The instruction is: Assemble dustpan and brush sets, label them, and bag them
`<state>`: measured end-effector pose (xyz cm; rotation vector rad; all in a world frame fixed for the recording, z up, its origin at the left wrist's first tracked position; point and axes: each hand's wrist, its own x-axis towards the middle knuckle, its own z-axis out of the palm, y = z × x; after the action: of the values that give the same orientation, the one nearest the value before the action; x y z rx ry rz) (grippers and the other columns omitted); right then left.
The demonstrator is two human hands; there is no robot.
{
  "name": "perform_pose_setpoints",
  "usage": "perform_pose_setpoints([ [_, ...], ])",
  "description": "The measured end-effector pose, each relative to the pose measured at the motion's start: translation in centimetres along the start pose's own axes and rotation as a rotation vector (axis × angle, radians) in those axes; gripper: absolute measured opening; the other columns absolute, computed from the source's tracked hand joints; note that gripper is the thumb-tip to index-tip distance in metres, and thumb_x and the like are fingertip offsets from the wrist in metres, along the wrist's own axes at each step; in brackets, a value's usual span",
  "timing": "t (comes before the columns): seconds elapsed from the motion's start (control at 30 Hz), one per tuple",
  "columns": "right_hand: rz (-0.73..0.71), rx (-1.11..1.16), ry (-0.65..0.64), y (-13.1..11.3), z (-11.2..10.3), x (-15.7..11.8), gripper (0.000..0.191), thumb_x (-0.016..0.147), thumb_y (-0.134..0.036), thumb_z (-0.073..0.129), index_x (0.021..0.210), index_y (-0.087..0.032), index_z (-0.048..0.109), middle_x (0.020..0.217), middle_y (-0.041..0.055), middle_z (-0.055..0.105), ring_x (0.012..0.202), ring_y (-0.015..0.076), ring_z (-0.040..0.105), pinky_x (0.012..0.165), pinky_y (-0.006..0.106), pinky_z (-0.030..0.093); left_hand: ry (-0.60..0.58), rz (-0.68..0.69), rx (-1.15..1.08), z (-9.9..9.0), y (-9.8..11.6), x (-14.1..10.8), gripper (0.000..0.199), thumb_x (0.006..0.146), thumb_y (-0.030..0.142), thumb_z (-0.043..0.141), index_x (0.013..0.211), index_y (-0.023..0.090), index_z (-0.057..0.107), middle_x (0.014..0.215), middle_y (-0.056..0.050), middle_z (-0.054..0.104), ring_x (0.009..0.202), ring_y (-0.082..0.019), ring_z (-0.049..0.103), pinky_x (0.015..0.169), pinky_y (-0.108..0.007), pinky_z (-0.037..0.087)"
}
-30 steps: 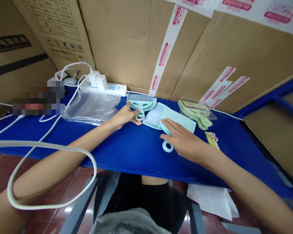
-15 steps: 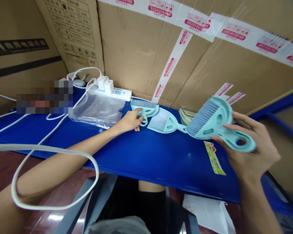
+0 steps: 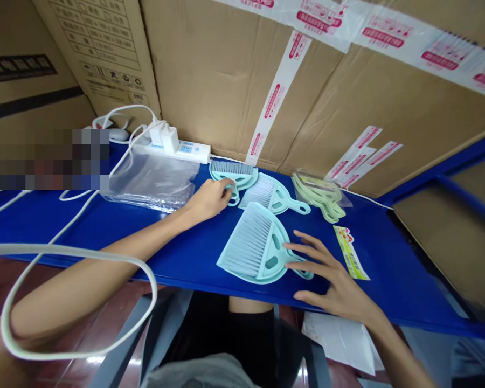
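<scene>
Three light-turquoise dustpan and brush sets lie on the blue table. My left hand [image 3: 210, 199] is closed at the handle of the back-left dustpan and brush set [image 3: 234, 170], whose grey bristles face the cardboard. Just right of it is the middle dustpan and brush set [image 3: 281, 198], its handle pointing right. Nearest me lies the front dustpan and brush set [image 3: 253, 245], bristles to the left. Over its handle my right hand [image 3: 331, 277] is spread open, fingertips at or very near the handle end and partly covering it.
Pale green handled pieces [image 3: 317, 194] in clear wrap lie at the back right, with a printed label card [image 3: 351, 252] nearer me. A clear plastic bag [image 3: 153, 178], a white power strip [image 3: 194, 152] and a looping white cable [image 3: 78, 248] are on the left. Cardboard [image 3: 218, 81] walls the back.
My right hand has lowered the front dustpan and brush set from the raised right side onto the table and opened. My left hand stays at the back-left set. The view has shifted slightly.
</scene>
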<state>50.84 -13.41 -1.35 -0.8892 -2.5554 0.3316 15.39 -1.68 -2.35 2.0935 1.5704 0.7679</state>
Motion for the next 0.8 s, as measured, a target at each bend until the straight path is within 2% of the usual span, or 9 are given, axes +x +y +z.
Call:
perform_pose_setpoints([
  [0.13, -0.059, -0.151, -0.178, -0.9, -1.4, 2.6, 0.026, 0.104, -0.031, 0.07, 0.129, -0.028, 0.076, 0.139, 0.0131, 0.069, 0.12, 0.0315, 0.062, 0.102, 0.055, 0.057, -0.014, -0.004, 0.024, -0.1, 0.2, -0.1, 0.039, 0.105, 0.019, 0.048, 0.135, 0.011, 0.073, 0.052, 0.001, 0.062, 0.052, -0.021, 0.068, 0.067, -0.029, 0.053],
  [0.23, -0.154, -0.192, -0.345, -1.4, -1.6, 4.9, 0.024, 0.104, -0.029, 0.068, 0.127, -0.025, 0.075, 0.134, 0.0132, 0.068, 0.114, 0.0285, 0.063, 0.108, 0.053, 0.053, -0.024, -0.022, 0.024, -0.1, 0.3, -0.2, 0.041, 0.105, 0.019, 0.047, 0.137, 0.01, 0.072, 0.052, 0.001, 0.063, 0.053, -0.021, 0.068, 0.064, -0.028, 0.052],
  [0.3, -0.189, -0.184, -0.42, -1.4, -1.5, 6.1, 0.016, 0.103, -0.028, 0.07, 0.118, -0.023, 0.075, 0.124, 0.0116, 0.068, 0.11, 0.0258, 0.064, 0.103, 0.044, 0.055, -0.026, -0.038, 0.013, -0.1, 0.3, -0.2, 0.041, 0.105, 0.019, 0.047, 0.138, 0.01, 0.071, 0.054, 0.0, 0.065, 0.053, -0.021, 0.069, 0.063, -0.027, 0.051],
  [0.4, -0.195, -0.14, -0.441, -1.1, -1.4, 6.7, 0.005, 0.102, -0.025, 0.072, 0.099, -0.021, 0.072, 0.105, 0.007, 0.064, 0.094, 0.0201, 0.061, 0.076, 0.03, 0.051, -0.028, -0.026, -0.001, -0.1, 0.3, -0.1, 0.04, 0.105, 0.02, 0.047, 0.136, 0.011, 0.071, 0.056, 0.0, 0.066, 0.054, -0.02, 0.07, 0.063, -0.027, 0.052],
  [0.5, -0.216, -0.097, -0.35, -0.3, -2.1, 6.9, 0.012, 0.103, -0.025, 0.07, 0.092, -0.021, 0.07, 0.102, 0.0064, 0.06, 0.089, 0.0184, 0.057, 0.069, 0.029, 0.044, -0.022, -0.011, 0.002, 0.0, 0.3, 0.0, 0.04, 0.105, 0.022, 0.047, 0.135, 0.012, 0.071, 0.053, 0.001, 0.063, 0.055, -0.022, 0.071, 0.065, -0.028, 0.052],
  [0.6, -0.223, -0.088, -0.168, 2.2, -4.1, 8.0, 0.015, 0.107, -0.032, 0.067, 0.098, -0.021, 0.074, 0.111, 0.0094, 0.062, 0.097, 0.0204, 0.06, 0.08, 0.032, 0.047, -0.025, -0.015, 0.007, 0.0, 0.2, 0.0, 0.042, 0.105, 0.023, 0.046, 0.137, 0.011, 0.07, 0.052, 0.001, 0.063, 0.054, -0.023, 0.071, 0.064, -0.028, 0.051],
  [0.67, -0.232, -0.207, -0.096, 5.0, -5.2, 9.6, 0.019, 0.108, -0.035, 0.065, 0.106, -0.023, 0.079, 0.115, 0.0115, 0.064, 0.103, 0.0243, 0.06, 0.089, 0.037, 0.047, -0.025, -0.011, -0.005, 0.0, 0.1, -0.1, 0.042, 0.104, 0.024, 0.046, 0.138, 0.011, 0.069, 0.052, 0.002, 0.063, 0.053, -0.023, 0.07, 0.063, -0.028, 0.051],
  [0.73, -0.22, -0.293, -0.151, 8.2, -5.6, 11.5, 0.024, 0.105, -0.042, 0.069, 0.11, -0.024, 0.083, 0.111, 0.0119, 0.065, 0.103, 0.0263, 0.059, 0.089, 0.038, 0.046, -0.027, -0.011, -0.031, 0.0, 0.0, -0.1, 0.043, 0.104, 0.025, 0.046, 0.139, 0.012, 0.067, 0.054, 0.002, 0.064, 0.051, -0.022, 0.07, 0.063, -0.028, 0.052],
  [0.8, -0.209, -0.294, -0.281, 10.8, -5.3, 13.1, 0.028, 0.102, -0.046, 0.073, 0.11, -0.022, 0.084, 0.115, 0.013, 0.069, 0.106, 0.0279, 0.06, 0.093, 0.04, 0.046, -0.032, -0.026, -0.065, 0.1, -0.1, 0.0, 0.044, 0.104, 0.027, 0.046, 0.141, 0.014, 0.066, 0.055, 0.004, 0.065, 0.049, -0.021, 0.069, 0.061, -0.027, 0.052],
])
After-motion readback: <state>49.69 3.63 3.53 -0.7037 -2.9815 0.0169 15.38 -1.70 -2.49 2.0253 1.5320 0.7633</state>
